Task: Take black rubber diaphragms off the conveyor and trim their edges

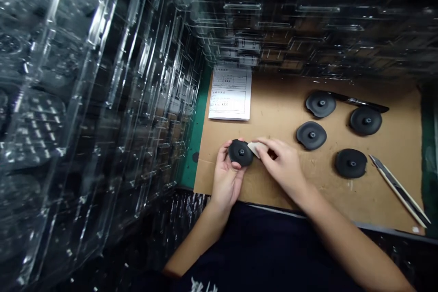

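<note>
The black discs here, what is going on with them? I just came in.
A person holds a black disc in their left hand while their right hand holds a small pale pad against its edge. Four more black discs lie on a brown cardboard sheet, near a long knife and a printed form. Stacked clear plastic trays stand to the left.

We count five black discs (240,153), four lying and one held, plus one left hand (226,180), one right hand (282,169), one white pad (255,148), one paper sheet (230,93), one knife (398,189) and one pen (362,102).
</note>
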The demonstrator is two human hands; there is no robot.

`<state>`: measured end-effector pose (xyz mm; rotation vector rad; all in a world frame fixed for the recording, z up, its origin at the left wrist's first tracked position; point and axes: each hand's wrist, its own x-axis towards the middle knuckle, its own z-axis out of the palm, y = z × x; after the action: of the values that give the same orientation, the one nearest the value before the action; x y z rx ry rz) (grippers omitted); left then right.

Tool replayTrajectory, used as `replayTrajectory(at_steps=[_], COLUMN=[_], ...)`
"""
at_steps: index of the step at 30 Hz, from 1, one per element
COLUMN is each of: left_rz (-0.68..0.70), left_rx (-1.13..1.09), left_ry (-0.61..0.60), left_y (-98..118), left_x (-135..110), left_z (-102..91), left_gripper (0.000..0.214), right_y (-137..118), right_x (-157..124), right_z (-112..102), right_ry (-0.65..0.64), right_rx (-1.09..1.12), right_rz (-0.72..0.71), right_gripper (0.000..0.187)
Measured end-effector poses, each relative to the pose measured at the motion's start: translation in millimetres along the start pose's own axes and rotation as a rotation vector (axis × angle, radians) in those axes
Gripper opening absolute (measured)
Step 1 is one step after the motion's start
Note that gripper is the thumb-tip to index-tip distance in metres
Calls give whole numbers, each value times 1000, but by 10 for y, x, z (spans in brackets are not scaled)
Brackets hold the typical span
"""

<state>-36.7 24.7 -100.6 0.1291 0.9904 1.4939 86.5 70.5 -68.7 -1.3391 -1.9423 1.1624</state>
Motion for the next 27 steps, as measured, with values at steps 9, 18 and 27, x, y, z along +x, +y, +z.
replayTrajectory(at_steps=[9, 18, 27], left_rz=[-72, -253, -195], left_rx=[70, 184, 182], left_ry=[-99, -169, -332], left_y=[14, 149, 223], left_x=[-66, -550, -877], left_z=[52, 430, 559], left_gripper=[64, 54, 62], right_y=[103, -508, -659], right_x=[4, -574, -947], right_z=[-208, -462, -545], right_ry=[157, 38, 164], right_rx=[-32, 42, -19], right_rz=[-4, -209, -378], right_gripper=[22, 22, 24])
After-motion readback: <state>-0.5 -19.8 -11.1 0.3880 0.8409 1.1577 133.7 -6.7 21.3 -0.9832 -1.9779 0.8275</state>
